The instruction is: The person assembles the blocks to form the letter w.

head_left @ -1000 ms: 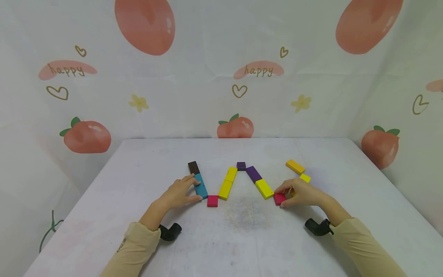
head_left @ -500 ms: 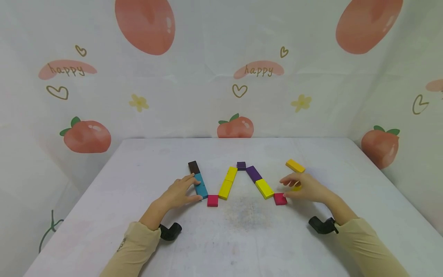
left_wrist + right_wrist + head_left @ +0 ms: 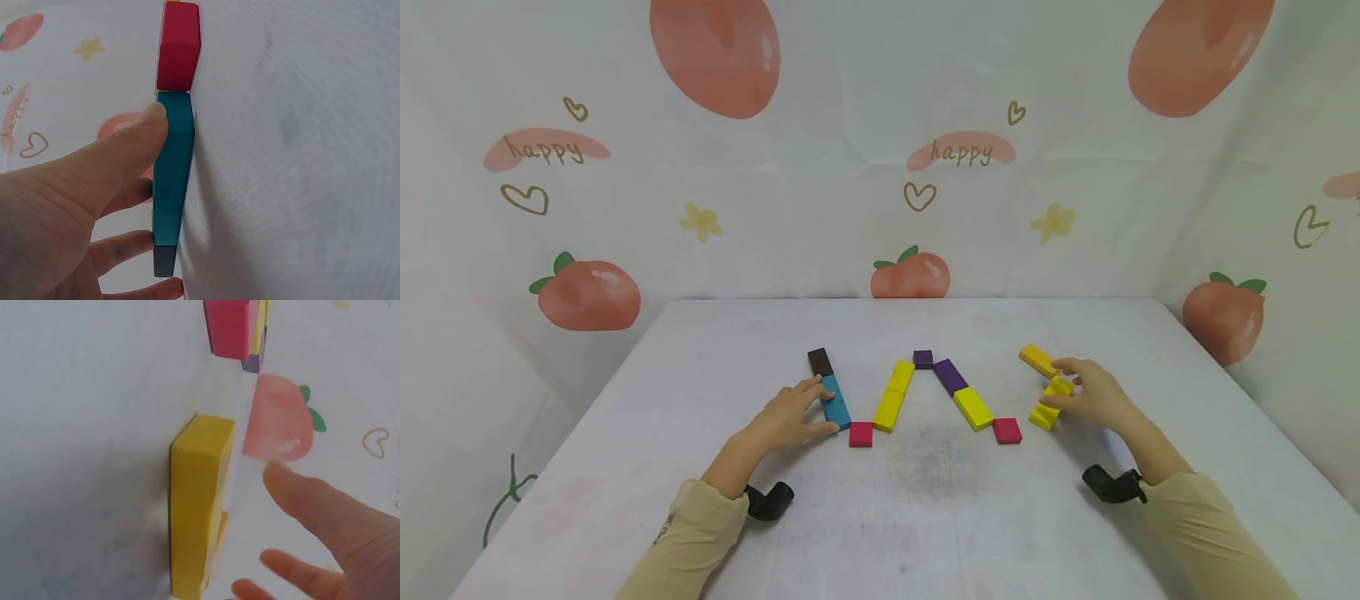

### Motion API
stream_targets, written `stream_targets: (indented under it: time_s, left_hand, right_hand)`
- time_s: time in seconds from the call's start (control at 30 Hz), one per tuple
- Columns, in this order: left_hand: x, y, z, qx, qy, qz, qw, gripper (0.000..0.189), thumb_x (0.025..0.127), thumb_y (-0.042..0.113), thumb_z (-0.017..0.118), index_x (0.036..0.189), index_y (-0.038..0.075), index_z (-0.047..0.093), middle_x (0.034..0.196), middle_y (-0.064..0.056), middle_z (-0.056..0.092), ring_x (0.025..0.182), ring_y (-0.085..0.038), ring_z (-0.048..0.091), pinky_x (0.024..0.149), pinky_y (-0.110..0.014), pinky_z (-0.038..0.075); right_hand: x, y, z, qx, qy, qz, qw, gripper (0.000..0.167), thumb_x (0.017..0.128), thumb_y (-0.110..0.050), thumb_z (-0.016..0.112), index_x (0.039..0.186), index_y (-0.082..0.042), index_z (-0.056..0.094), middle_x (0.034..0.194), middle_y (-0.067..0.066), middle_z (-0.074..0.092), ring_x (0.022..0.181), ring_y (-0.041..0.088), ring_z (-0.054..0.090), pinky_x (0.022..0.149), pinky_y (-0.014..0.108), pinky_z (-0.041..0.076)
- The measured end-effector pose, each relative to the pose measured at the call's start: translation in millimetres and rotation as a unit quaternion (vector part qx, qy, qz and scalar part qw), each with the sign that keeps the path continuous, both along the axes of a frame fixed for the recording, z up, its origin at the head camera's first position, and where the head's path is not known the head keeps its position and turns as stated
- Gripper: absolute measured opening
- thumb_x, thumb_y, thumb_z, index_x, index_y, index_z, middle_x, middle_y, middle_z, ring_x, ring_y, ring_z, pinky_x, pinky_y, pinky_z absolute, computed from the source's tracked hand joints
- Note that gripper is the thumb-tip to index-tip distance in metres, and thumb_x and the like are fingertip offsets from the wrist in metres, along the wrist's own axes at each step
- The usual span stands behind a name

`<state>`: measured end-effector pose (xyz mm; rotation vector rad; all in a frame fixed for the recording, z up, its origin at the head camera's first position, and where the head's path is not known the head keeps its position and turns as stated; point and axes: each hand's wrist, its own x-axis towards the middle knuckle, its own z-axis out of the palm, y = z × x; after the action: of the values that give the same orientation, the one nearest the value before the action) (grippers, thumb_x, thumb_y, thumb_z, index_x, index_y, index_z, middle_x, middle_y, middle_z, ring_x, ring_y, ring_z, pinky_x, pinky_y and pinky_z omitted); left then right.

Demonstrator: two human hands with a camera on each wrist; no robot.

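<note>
My left hand [image 3: 782, 418] rests its thumb and fingertips on a blue block [image 3: 173, 181], which lies between a dark brown block [image 3: 821, 362] and a small red block [image 3: 861, 434]. Over on the right, my right hand [image 3: 1096, 398] hovers above a yellow block [image 3: 192, 506] with thumb and fingers spread, holding nothing. In the right wrist view its fingertips are apart from that block. The thumb hides part of it from the head view. Just behind it lies an orange-yellow block [image 3: 1037, 359], close to my right index finger.
Yellow blocks [image 3: 889, 408] slant up from the left red block to a small purple block [image 3: 922, 359]. A longer purple block [image 3: 951, 377] and a yellow block [image 3: 973, 409] slant down to another red block [image 3: 1007, 431]. A printed cloth [image 3: 820, 208] hangs behind the white table [image 3: 760, 542].
My right hand has let go of the right red block and moved right and back, over the yellow block. The red block stays in place. My left hand has not moved.
</note>
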<state>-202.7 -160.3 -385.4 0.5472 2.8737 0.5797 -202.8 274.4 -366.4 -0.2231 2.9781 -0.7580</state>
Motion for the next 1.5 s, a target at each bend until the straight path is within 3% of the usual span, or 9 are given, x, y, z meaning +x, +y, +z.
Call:
stream_targets:
  time_s: [0.2, 0.33, 1.03, 1.5]
  left_hand:
    - [0.3, 0.2, 0.3, -0.002, -0.001, 0.001, 1.0, 0.052, 0.085, 0.036, 0.066, 0.127, 0.009, 0.053, 0.149, -0.021, 0.034, 0.126, -0.043, 0.042, 0.102, -0.057, 0.038]
    - [0.4, 0.2, 0.2, -0.002, -0.003, 0.001, 1.0, 0.052, 0.085, 0.037, 0.066, 0.127, 0.01, 0.053, 0.149, -0.021, 0.033, 0.125, -0.043, 0.042, 0.102, -0.057, 0.038]
    - [1.7, 0.5, 0.1, 0.003, -0.003, 0.002, 1.0, 0.051, 0.084, 0.036, 0.067, 0.126, 0.01, 0.054, 0.148, -0.021, 0.034, 0.123, -0.044, 0.044, 0.101, -0.057, 0.039]
    - [0.4, 0.2, 0.2, 0.005, -0.003, 0.004, 1.0, 0.051, 0.085, 0.036, 0.066, 0.126, 0.01, 0.053, 0.149, -0.02, 0.033, 0.124, -0.044, 0.043, 0.101, -0.057, 0.039]
  right_hand:
    - [-0.7, 2.9, -5.4, 0.004, -0.04, -0.002, 0.9992, 0.085, 0.073, -0.037, 0.077, 0.133, 0.009, 0.038, 0.127, 0.037, 0.041, 0.107, 0.046, 0.045, 0.089, 0.06, 0.044]
    - [0.2, 2.1, -11.2, 0.003, -0.036, 0.013, 0.9993, 0.088, 0.07, -0.037, 0.08, 0.132, 0.011, 0.038, 0.129, 0.038, 0.04, 0.107, 0.044, 0.044, 0.092, 0.062, 0.042]
    - [1.4, 0.2, -13.8, 0.009, -0.041, 0.019, 0.9989, 0.088, 0.067, -0.032, 0.082, 0.131, 0.008, 0.039, 0.123, 0.035, 0.043, 0.1, 0.037, 0.045, 0.09, 0.059, 0.044]
    - [0.1, -0.6, -9.2, -0.005, -0.01, 0.067, 0.9977, 0.08, 0.068, -0.026, 0.082, 0.131, 0.005, 0.043, 0.129, 0.034, 0.041, 0.107, 0.043, 0.048, 0.092, 0.061, 0.043]
